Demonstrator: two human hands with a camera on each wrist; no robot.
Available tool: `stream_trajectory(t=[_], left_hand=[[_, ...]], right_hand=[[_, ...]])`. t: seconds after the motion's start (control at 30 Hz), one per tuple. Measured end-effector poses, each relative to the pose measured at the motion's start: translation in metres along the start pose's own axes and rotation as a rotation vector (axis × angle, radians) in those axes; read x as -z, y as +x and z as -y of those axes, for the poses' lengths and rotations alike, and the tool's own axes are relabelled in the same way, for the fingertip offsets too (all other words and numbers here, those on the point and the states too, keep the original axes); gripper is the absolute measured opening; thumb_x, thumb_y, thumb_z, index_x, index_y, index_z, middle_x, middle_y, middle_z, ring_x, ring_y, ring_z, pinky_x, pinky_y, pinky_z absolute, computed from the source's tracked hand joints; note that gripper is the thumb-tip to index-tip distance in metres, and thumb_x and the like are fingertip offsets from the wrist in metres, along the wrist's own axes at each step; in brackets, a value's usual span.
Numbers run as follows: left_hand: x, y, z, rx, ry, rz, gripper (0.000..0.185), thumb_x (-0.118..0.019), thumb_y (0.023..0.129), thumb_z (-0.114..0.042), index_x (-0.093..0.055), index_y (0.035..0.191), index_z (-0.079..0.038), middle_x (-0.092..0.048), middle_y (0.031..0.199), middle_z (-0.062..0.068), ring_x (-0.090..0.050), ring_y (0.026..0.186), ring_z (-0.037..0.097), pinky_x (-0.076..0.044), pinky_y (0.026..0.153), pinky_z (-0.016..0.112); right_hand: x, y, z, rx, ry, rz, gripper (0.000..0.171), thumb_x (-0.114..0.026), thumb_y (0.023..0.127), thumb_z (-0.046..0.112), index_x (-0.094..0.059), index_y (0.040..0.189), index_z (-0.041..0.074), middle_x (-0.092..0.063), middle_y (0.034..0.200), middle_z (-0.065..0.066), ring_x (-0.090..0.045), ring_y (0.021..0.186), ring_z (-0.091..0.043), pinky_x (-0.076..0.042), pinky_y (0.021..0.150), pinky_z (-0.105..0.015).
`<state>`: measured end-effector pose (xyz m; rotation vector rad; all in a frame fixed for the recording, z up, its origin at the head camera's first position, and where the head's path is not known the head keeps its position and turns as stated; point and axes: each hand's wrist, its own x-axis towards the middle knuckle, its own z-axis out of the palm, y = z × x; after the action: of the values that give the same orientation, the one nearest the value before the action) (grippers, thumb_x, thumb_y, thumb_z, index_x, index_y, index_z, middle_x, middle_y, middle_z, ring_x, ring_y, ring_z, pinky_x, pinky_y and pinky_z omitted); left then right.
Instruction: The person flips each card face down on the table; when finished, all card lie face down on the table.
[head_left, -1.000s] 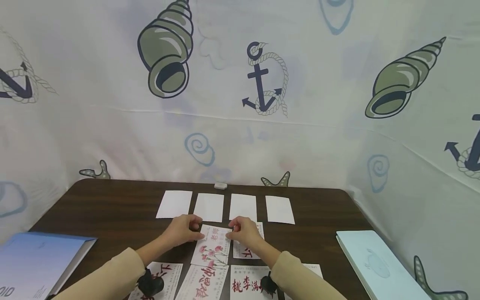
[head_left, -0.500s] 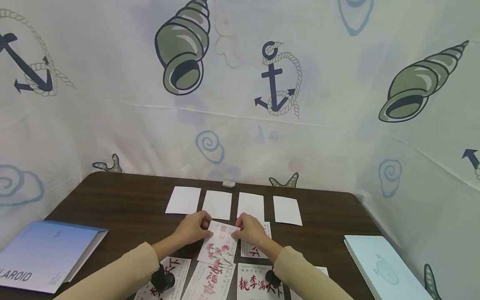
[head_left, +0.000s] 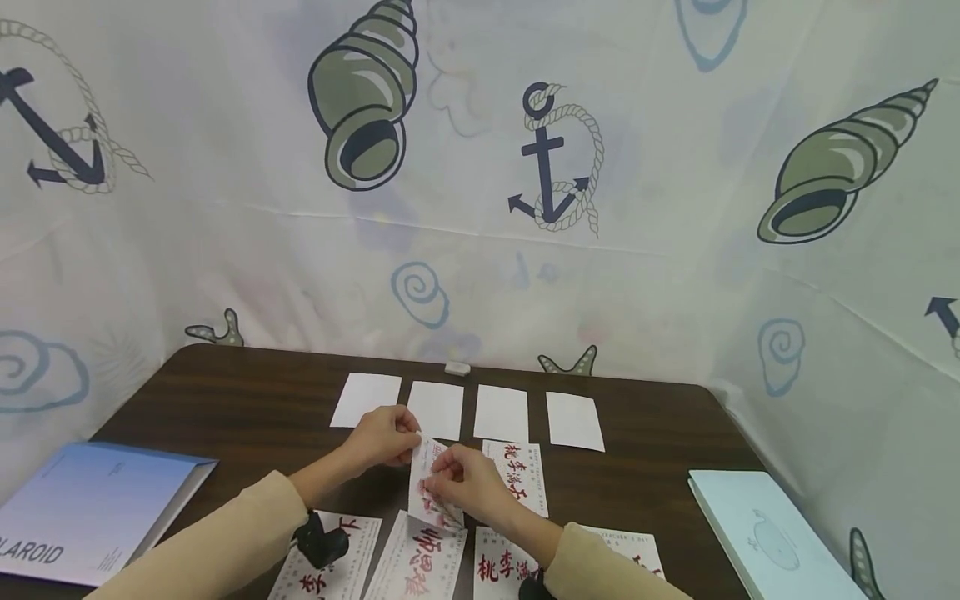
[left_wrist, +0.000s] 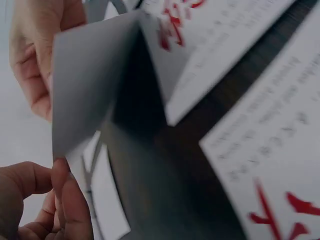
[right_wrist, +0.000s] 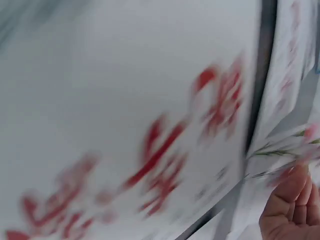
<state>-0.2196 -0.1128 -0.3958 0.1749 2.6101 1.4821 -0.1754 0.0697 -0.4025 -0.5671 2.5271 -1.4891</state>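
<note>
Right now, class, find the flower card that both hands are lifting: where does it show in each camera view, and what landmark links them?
Head: the flower card stands tilted at lower centre, between the left hand and right hand.
Left wrist: its grey, shadowed back fills the upper left.
Right wrist: only its flower-printed edge shows, far right, blurred.
Shared landmark: the red-lettered cards on the dark table.

I see my left hand (head_left: 382, 437) and my right hand (head_left: 463, 483) pinching a flower card (head_left: 424, 475), lifted and tilted above the brown table (head_left: 247, 400). Four blank white cards (head_left: 573, 421) lie in a row behind.
</note>
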Motion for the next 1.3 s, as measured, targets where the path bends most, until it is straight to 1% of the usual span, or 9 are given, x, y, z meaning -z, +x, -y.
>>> stream_trajectory(t=[0.13, 0.23, 0.43, 0.5, 0.57, 0.67, 0.87, 1.17, 1.3], left_hand=[[0.002, -0.002, -0.014, -0.024, -0.026, 0.026, 0.007, -0.058, 0.078, -0.005, -0.059, 0.084, -0.001, -0.058, 0.067, 0.005, -0.058, 0.052, 0.012, -0.054, 0.052, 0.028], [0.002, -0.007, -0.021, -0.046, -0.060, 0.066, 0.010, -0.057, 0.081, -0.006, -0.059, 0.087, 0.001, -0.060, 0.068, 0.005, -0.060, 0.053, 0.011, -0.055, 0.054, 0.029], [0.003, -0.015, -0.012, -0.029, -0.244, 0.272, 0.033, -0.053, 0.096, -0.019, -0.056, 0.112, 0.009, -0.066, 0.098, 0.018, -0.068, 0.077, 0.019, -0.056, 0.071, 0.035], [0.000, -0.019, -0.006, 0.005, -0.252, 0.296, 0.040, -0.054, 0.095, -0.022, -0.054, 0.119, 0.010, -0.064, 0.109, 0.021, -0.068, 0.083, 0.022, -0.056, 0.074, 0.038], [-0.003, -0.023, -0.002, 0.036, -0.230, 0.267, 0.045, -0.060, 0.092, -0.023, -0.052, 0.122, 0.010, -0.064, 0.111, 0.023, -0.068, 0.085, 0.025, -0.055, 0.074, 0.039], [-0.007, -0.025, 0.004, 0.054, -0.182, 0.147, 0.047, -0.070, 0.084, -0.019, -0.055, 0.119, 0.009, -0.067, 0.104, 0.018, -0.068, 0.080, 0.023, -0.056, 0.071, 0.038], [-0.007, -0.028, 0.011, 0.035, -0.011, -0.075, 0.036, -0.078, 0.074, -0.008, -0.064, 0.105, 0.005, -0.067, 0.080, 0.005, -0.064, 0.065, 0.014, -0.055, 0.059, 0.029], [-0.005, -0.031, 0.024, -0.032, 0.241, -0.077, 0.029, -0.081, 0.068, -0.007, -0.063, 0.090, 0.000, -0.055, 0.066, 0.000, -0.052, 0.052, 0.009, -0.044, 0.047, 0.022], [-0.006, -0.032, 0.025, -0.051, 0.287, -0.064, 0.029, -0.082, 0.068, -0.006, -0.061, 0.087, -0.001, -0.053, 0.063, -0.001, -0.050, 0.051, 0.009, -0.040, 0.045, 0.022]], right_hand=[[-0.006, -0.002, 0.014, -0.048, 0.028, -0.007, 0.032, -0.072, 0.081, 0.025, -0.055, 0.092, 0.000, -0.056, 0.071, 0.000, -0.050, 0.061, -0.005, -0.042, 0.053, -0.018], [-0.006, -0.005, 0.020, -0.099, 0.083, 0.004, 0.030, -0.070, 0.081, 0.022, -0.053, 0.092, 0.002, -0.055, 0.071, 0.000, -0.054, 0.058, -0.008, -0.050, 0.053, -0.025], [0.007, -0.013, 0.022, -0.137, 0.233, -0.027, 0.021, -0.058, 0.085, 0.007, -0.053, 0.101, -0.005, -0.058, 0.077, -0.005, -0.062, 0.060, -0.014, -0.055, 0.054, -0.034], [0.014, -0.015, 0.024, -0.117, 0.236, -0.071, 0.020, -0.057, 0.086, 0.005, -0.053, 0.103, -0.006, -0.059, 0.079, -0.006, -0.061, 0.064, -0.013, -0.055, 0.054, -0.033], [0.020, -0.016, 0.024, -0.086, 0.238, -0.111, 0.020, -0.056, 0.087, 0.003, -0.053, 0.104, -0.007, -0.058, 0.081, -0.007, -0.060, 0.067, -0.013, -0.056, 0.055, -0.034], [0.024, -0.015, 0.023, -0.062, 0.238, -0.149, 0.020, -0.057, 0.087, 0.001, -0.052, 0.104, -0.008, -0.056, 0.080, -0.007, -0.057, 0.064, -0.011, -0.056, 0.056, -0.036], [0.018, -0.008, 0.005, -0.148, 0.231, -0.170, 0.024, -0.062, 0.084, -0.002, -0.050, 0.103, -0.009, -0.052, 0.070, -0.002, -0.053, 0.053, -0.008, -0.054, 0.051, -0.030], [0.003, -0.004, -0.018, -0.263, 0.198, -0.091, 0.022, -0.065, 0.080, -0.006, -0.049, 0.095, -0.004, -0.056, 0.065, -0.005, -0.055, 0.046, -0.009, -0.053, 0.046, -0.028], [0.001, -0.003, -0.019, -0.294, 0.165, -0.050, 0.021, -0.066, 0.080, -0.006, -0.049, 0.093, -0.003, -0.056, 0.062, -0.005, -0.054, 0.044, -0.009, -0.052, 0.045, -0.028]])
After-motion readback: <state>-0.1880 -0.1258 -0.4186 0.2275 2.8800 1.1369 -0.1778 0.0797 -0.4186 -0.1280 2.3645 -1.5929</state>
